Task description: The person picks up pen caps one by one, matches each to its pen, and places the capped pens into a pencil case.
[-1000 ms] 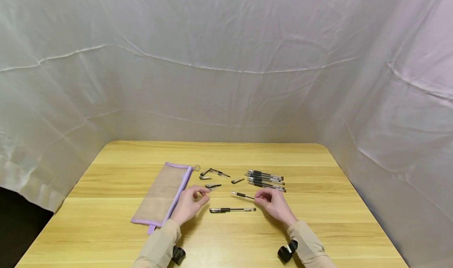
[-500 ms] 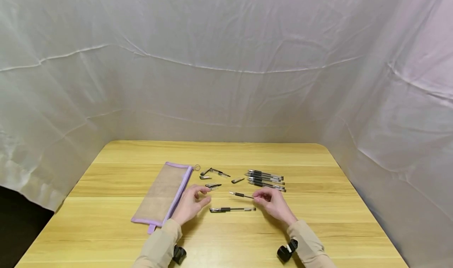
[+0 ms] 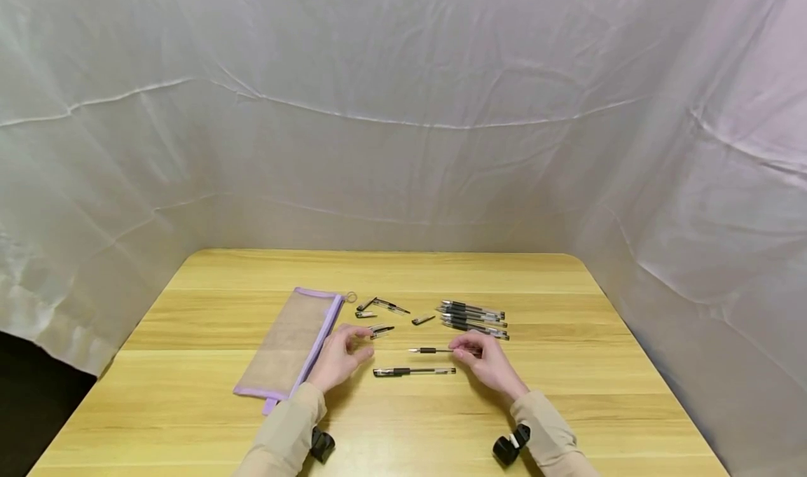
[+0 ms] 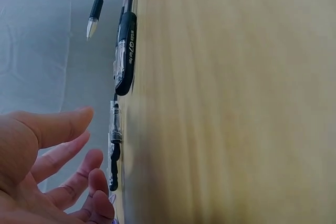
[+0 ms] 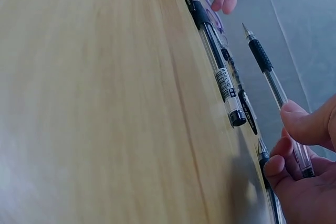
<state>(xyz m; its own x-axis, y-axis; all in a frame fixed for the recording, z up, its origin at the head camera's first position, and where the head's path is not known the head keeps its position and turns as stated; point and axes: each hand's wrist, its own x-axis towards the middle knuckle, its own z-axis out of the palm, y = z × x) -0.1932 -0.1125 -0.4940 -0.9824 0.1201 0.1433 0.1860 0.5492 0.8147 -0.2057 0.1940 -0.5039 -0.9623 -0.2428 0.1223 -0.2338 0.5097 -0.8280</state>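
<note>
My right hand (image 3: pixel 485 365) pinches an uncapped gel pen (image 5: pixel 268 72) near its back end. The pen is held above the table, its bare tip pointing left. My left hand (image 3: pixel 339 359) holds nothing; its fingers are spread and slightly bent in the left wrist view. Just past its fingertips lie loose black pen caps (image 3: pixel 381 330), partly hidden by the fingers in the head view. A capped gel pen (image 3: pixel 414 372) with a black grip lies on the table between and in front of the hands.
A purple-edged mesh zip pouch (image 3: pixel 286 344) lies left of the left hand. Beyond the right hand is a row of several uncapped pens (image 3: pixel 473 319). More loose caps (image 3: pixel 366 314) and a single cap (image 3: pixel 422 320) lie farther back on the wooden table (image 3: pixel 403 428).
The pen in my right hand has turned from slanting to nearly level across the head view. My left hand has shifted slightly, over part of the nearer caps.
</note>
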